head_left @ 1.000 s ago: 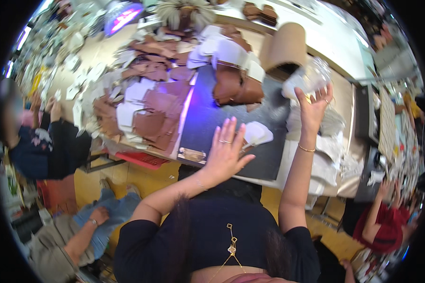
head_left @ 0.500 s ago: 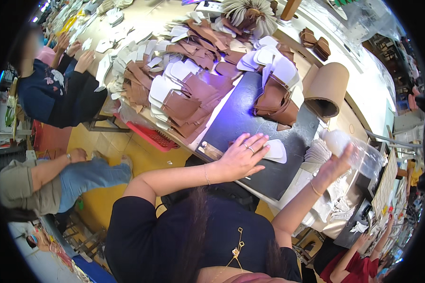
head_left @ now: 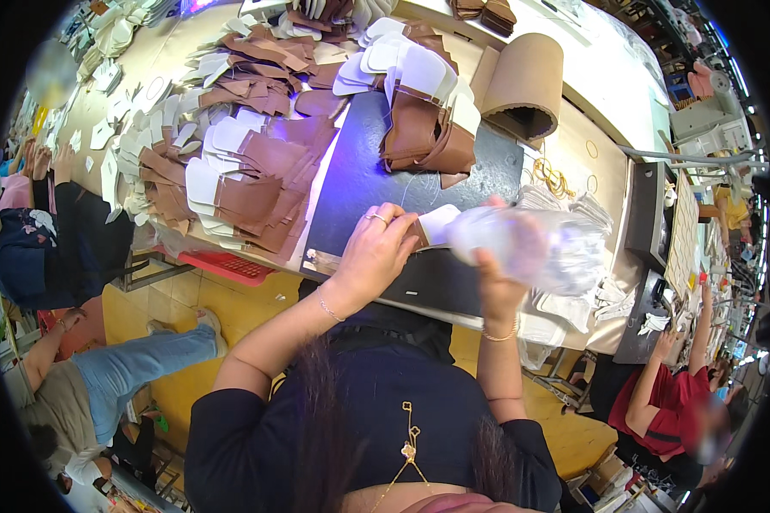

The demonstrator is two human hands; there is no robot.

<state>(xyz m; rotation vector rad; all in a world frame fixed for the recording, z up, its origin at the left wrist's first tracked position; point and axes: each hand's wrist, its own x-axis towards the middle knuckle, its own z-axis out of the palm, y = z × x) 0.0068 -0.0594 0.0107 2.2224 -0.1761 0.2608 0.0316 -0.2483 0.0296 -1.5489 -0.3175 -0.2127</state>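
Observation:
On the dark work board (head_left: pixel 334 197) lies a flat cut piece (head_left: pixel 436 224), brown at one end and white at the other. My left hand (head_left: pixel 375 252) pinches its brown end, fingers bent and pressed together. To the right, my right hand (head_left: pixel 502 286) grips a clear plastic bottle (head_left: pixel 565 256), tilted on its side with the pale end towards the piece. Motion smears the bottle and the fingers on it. Farther back on the board rests a stack of sewn brown and white pieces (head_left: pixel 428 132).
Heaps of brown and white pieces (head_left: pixel 248 201) cover the table at left. A cardboard tube (head_left: pixel 526 85) lies behind the board. White pieces (head_left: pixel 573 308) sit at right, beside a black box (head_left: pixel 650 214). A red basket (head_left: pixel 227 267) is below the table edge. Other people work nearby.
My left hand has gone from lying flat on the piece to pinching its brown end. My right hand has brought the bottle leftward, close to the piece. The view has shifted.

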